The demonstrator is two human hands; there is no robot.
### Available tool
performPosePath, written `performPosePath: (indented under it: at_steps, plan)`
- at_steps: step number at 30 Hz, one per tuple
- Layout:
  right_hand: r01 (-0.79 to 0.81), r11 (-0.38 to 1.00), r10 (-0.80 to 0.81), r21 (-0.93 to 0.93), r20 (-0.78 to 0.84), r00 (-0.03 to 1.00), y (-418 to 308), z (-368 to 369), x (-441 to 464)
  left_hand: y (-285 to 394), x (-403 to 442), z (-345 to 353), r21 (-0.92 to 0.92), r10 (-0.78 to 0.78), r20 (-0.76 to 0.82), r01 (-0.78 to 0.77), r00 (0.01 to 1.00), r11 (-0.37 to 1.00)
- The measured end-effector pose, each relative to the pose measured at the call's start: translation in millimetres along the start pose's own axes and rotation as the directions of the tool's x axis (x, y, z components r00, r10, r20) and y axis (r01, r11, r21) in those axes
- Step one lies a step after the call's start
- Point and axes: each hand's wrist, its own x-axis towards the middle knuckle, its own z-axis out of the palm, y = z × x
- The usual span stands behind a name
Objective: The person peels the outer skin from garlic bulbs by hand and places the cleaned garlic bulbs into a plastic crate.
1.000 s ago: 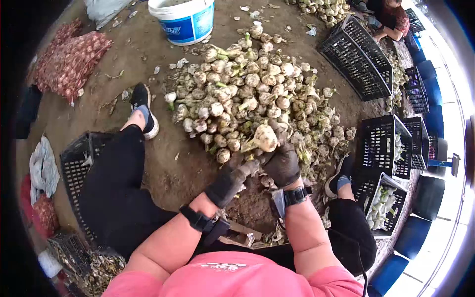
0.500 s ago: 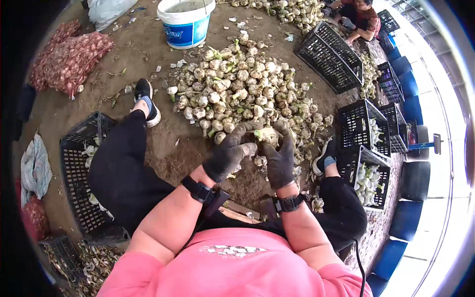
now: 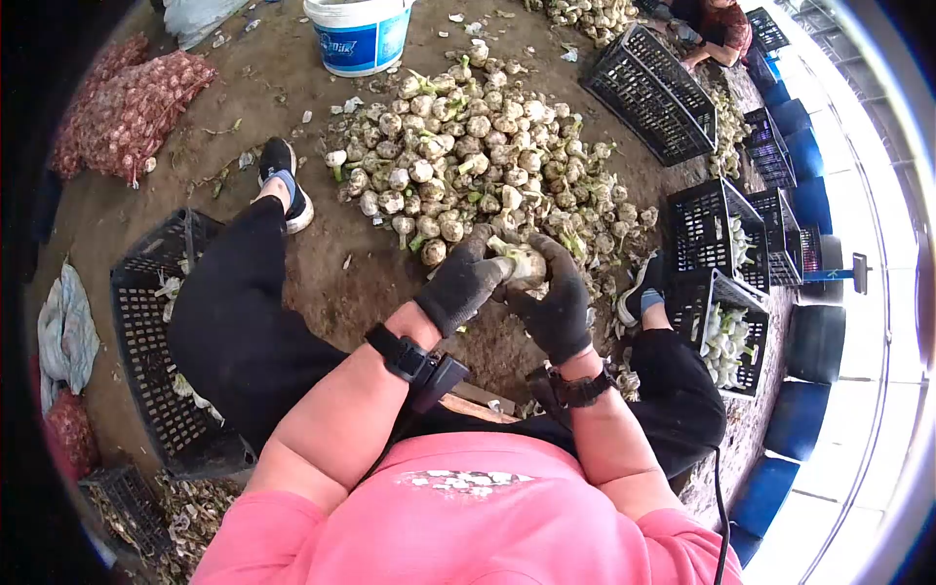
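Between my two hands is a garlic bulb, whitish with its stem end toward the left. My left hand, in a dark work glove, closes on the bulb's left side near the stem. Gloved the same way, my right hand wraps its fingers round the bulb's right side. Just beyond both hands spreads a heap of soil-stained garlic bulbs, some with green stem stubs. The fingertips partly hide the held bulb.
Black crates stand at left; a crate of cleaner white garlic is at right. A white-and-blue bucket, red mesh sacks and a tipped black crate lie farther off. Another person works at upper right.
The garlic bulb has turned in my grip, and my left fingers have come in closer to its stem end. My right hand has shifted slightly. The view has tilted a little downward.
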Motion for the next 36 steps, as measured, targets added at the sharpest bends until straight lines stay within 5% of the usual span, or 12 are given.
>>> performPosePath:
  at_steps: [5, 11, 13, 17, 21, 23, 27, 28, 30, 31, 33, 36]
  plan:
    - [0.048, 0.997, -0.049, 0.062, 0.004, 0.999, 6, -14, -3, 9, -2, 6, -0.196, -0.177, 0.095, 0.193, 0.980, 0.961]
    - [0.086, 0.992, -0.086, -0.089, 0.000, 0.996, -9, -32, -22, -6, -3, 20, 0.342, 0.130, 0.049, -0.139, 0.990, 0.929]
    - [-0.466, 0.418, 0.413, 0.779, 0.294, 0.862, -5, -35, -33, 10, -6, 24, -0.036, -0.094, 0.162, 0.101, 0.982, 0.994]
    - [-0.340, -0.257, 0.538, 0.905, 0.426, 0.727, -12, -39, -34, 37, -22, 48, -0.090, -0.076, 0.216, 0.098, 0.973, 0.991]
    - [-0.182, 0.843, 0.286, 0.506, -0.135, 0.949, 4, -34, -53, 25, -33, 72, 0.208, 0.350, 0.265, -0.408, 0.898, 0.889]
    - [-0.169, 0.774, 0.217, 0.610, -0.005, 0.976, 15, -32, -56, 45, -44, 70, -0.058, -0.093, 0.230, 0.109, 0.969, 0.992]
    - [-0.133, 0.068, 0.214, 0.989, 0.116, 0.970, 7, -31, -62, 3, -41, 58, -0.462, -0.160, 0.083, 0.180, 0.984, 0.869]
    - [-0.156, 0.463, 0.229, 0.872, 0.053, 0.972, -5, -46, -63, -5, -37, 54, -0.464, -0.165, 0.086, 0.186, 0.983, 0.866]
    - [-0.208, 0.630, 0.232, 0.748, 0.074, 0.970, -2, -56, -66, -18, -26, 43, 0.033, -0.225, 0.015, 0.224, 0.974, 0.974]
    - [-0.269, 0.560, 0.261, 0.783, 0.142, 0.955, 1, -59, -68, -27, -21, 35, 0.556, 0.165, 0.006, -0.140, 0.986, 0.819]
    - [-0.449, -0.109, 0.327, 0.887, 0.458, 0.826, 11, -65, -65, -86, -6, 18, 0.851, 0.165, 0.025, -0.108, 0.986, 0.515]
    - [-0.362, 0.052, 0.333, 0.931, 0.325, 0.885, 21, -68, -55, -107, -11, 28, 0.938, 0.057, 0.093, -0.107, 0.994, 0.331]
